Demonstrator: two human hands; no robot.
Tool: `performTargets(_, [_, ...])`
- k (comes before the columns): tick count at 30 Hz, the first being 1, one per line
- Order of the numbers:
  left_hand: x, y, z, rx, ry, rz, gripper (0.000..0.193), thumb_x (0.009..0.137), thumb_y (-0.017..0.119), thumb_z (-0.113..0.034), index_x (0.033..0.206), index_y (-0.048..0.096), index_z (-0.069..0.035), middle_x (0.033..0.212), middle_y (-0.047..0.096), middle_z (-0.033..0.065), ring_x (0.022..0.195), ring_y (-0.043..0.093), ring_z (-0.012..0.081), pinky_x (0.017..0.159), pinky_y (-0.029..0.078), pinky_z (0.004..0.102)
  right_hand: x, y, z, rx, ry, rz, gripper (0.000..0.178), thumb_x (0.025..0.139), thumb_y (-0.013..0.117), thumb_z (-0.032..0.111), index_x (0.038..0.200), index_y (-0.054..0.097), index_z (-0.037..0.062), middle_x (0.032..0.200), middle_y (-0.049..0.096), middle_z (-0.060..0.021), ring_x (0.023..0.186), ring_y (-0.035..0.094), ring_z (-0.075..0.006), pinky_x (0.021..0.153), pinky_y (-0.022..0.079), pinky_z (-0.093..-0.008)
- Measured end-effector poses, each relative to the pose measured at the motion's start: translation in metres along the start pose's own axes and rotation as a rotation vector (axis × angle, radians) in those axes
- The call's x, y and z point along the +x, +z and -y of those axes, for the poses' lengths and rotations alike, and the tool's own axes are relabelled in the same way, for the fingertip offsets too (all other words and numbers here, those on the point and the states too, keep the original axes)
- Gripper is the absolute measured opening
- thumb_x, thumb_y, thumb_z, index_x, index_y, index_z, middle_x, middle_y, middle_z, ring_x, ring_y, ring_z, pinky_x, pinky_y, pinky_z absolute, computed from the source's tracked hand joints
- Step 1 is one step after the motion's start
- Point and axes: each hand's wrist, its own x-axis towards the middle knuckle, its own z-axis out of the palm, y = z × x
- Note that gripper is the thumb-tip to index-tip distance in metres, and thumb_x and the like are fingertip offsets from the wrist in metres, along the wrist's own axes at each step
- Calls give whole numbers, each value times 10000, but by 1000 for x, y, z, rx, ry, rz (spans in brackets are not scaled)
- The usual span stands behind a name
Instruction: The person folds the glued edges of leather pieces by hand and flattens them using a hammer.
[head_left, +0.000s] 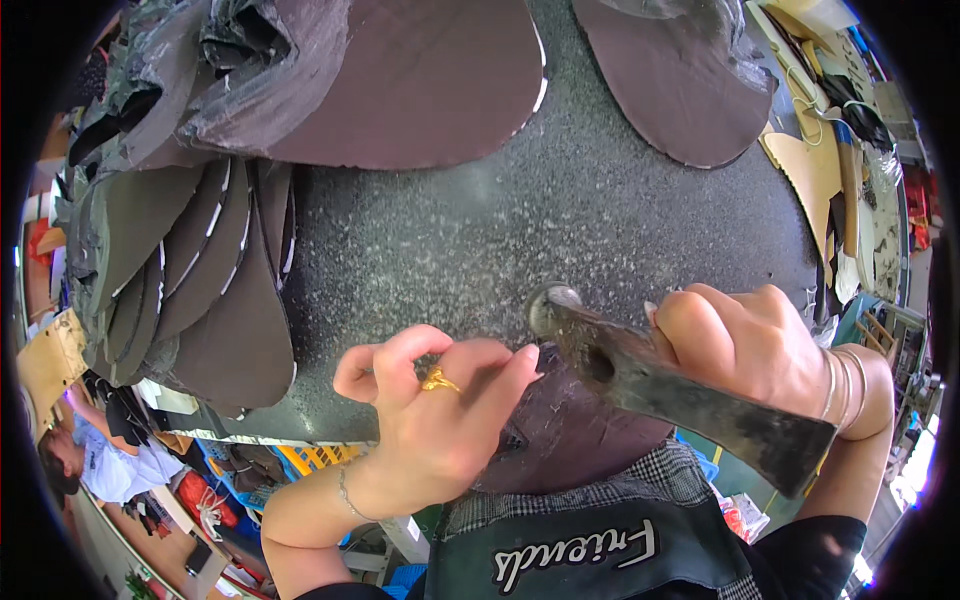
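My right hand [735,345] is closed in a fist on a hammer. The worn, dark metal hammer head [700,395] slants across the front of the hand, its round shiny face to the upper left over the black table; the handle is mostly hidden. Just left of that face, my left hand [425,410], with a gold ring, has its fingers curled and thumb and fingertips drawn together. What they pinch, if anything, is hidden. Below the hands, a dark brown, leather-like piece [585,430] lies at the table's near edge, partly covered by the hammer and left hand.
Overlapping brown pieces with white-marked edges [215,320] lie at left. Larger brown pieces with crumpled grey parts [430,80] lie at the far side, another [690,90] at far right. Tan sheets [805,165] line the right edge. The speckled black tabletop [430,235] lies between. A person [115,465] is at far left.
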Motion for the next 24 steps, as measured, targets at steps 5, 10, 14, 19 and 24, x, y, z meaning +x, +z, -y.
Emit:
performTargets(5, [-8, 10, 4, -168, -164, -47, 399, 572, 726, -70, 950, 749, -197, 892, 604, -126, 907, 437, 212, 805, 236, 426, -4, 2, 3, 76, 27, 88, 310, 809, 697, 280, 795, 455, 85, 561, 424, -30, 389, 494, -157, 330, 406, -305])
performTargets(10, [-15, 3, 0, -29, -37, -58, 373, 587, 730, -78, 941, 740, -195, 878, 596, -128, 920, 441, 211, 807, 239, 424, -3, 4, 0, 125, 7, 50, 282, 819, 681, 258, 798, 456, 89, 568, 428, -33, 390, 500, -162, 329, 406, -308])
performTargets(14, [-15, -2, -1, 134, 38, 7, 302, 656, 753, -208, 957, 729, -210, 889, 580, -131, 957, 437, 198, 795, 233, 422, 3, 4, 6, 37, -32, 18, 256, 804, 672, 231, 788, 454, 97, 565, 421, -27, 381, 492, -152, 320, 391, -302])
performTargets(19, [-28, 5, 1, -112, -151, -99, 368, 590, 781, -78, 937, 740, -193, 894, 606, -121, 919, 444, 200, 818, 246, 409, 3, 8, 14, -63, -49, 29, 259, 775, 671, 222, 763, 441, 105, 539, 406, -13, 379, 486, -137, 319, 382, -285])
performTargets(24, [-37, -4, -5, 21, -82, -45, 317, 659, 769, -175, 974, 729, -192, 860, 598, -120, 950, 425, 210, 792, 230, 420, 7, 9, 16, 16, -85, 11, 221, 754, 654, 196, 768, 451, 108, 532, 407, -8, 369, 479, -130, 314, 369, -278])
